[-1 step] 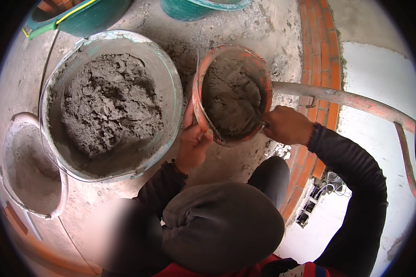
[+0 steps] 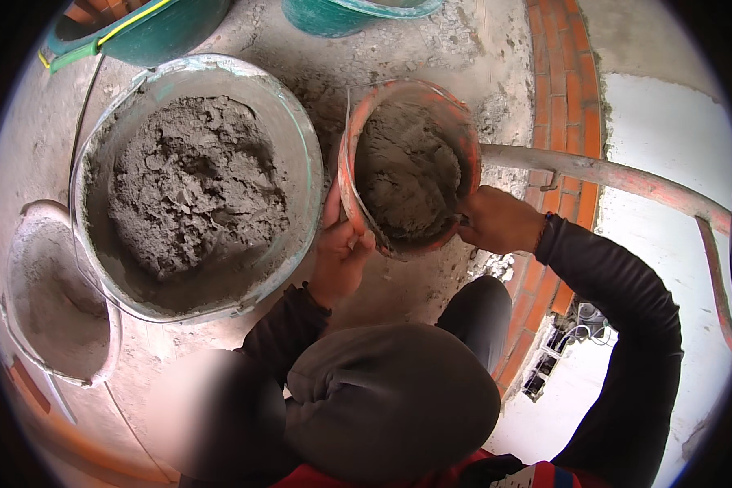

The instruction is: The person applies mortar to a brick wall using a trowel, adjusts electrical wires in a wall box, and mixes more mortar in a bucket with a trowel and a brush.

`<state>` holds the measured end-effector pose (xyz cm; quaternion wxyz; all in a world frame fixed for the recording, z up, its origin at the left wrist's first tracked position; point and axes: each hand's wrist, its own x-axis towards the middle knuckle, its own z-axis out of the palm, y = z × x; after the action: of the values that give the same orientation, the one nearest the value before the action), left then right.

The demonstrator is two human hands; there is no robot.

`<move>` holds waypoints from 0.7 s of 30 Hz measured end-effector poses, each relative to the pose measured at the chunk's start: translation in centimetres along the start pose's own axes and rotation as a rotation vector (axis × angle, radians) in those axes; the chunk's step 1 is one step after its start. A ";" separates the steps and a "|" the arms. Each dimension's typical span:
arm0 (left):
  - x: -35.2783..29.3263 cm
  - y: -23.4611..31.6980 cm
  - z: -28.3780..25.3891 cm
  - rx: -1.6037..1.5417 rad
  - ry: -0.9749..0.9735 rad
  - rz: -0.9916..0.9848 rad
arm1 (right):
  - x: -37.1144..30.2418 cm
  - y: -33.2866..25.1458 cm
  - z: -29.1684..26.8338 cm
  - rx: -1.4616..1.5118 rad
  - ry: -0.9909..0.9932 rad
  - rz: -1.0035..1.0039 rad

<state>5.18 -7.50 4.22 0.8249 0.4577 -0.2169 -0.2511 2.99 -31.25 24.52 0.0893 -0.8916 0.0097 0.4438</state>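
Note:
An orange bucket (image 2: pixel 352 191), tilted toward me, holds wet grey mortar (image 2: pixel 407 167). My left hand (image 2: pixel 342 252) grips its near left side, fingers along the outer wall and thumb near the rim. At the near right rim, my right hand (image 2: pixel 500 220) is closed around what appears to be a trowel; the fist hides its handle, and the blade is not visible in the mortar. To the left stands a large, mortar-smeared tub (image 2: pixel 301 207) with a lumpy heap of thicker mortar (image 2: pixel 195 183) inside.
A smaller grey-crusted bucket (image 2: pixel 110 350) stands at far left. Green tubs (image 2: pixel 167 37) (image 2: pixel 325 20) sit along the far side. A worn metal bar (image 2: pixel 618 175) reaches from the right toward the orange bucket, over a brick strip (image 2: pixel 565 106). My knee (image 2: pixel 480 317) is close to the bucket.
My right hand has shifted very slightly at the bucket rim, and the bit of metal that showed by its fingers is now hidden. My left hand stays in place.

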 end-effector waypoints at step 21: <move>0.4 1.1 -0.4 0.073 0.043 0.007 | -7.7 -0.1 -3.7 1.197 0.028 0.331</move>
<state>5.97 -6.97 5.03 0.8130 0.4920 -0.2101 -0.2301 1.32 -32.26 32.82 0.5034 -0.6794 0.3962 0.3577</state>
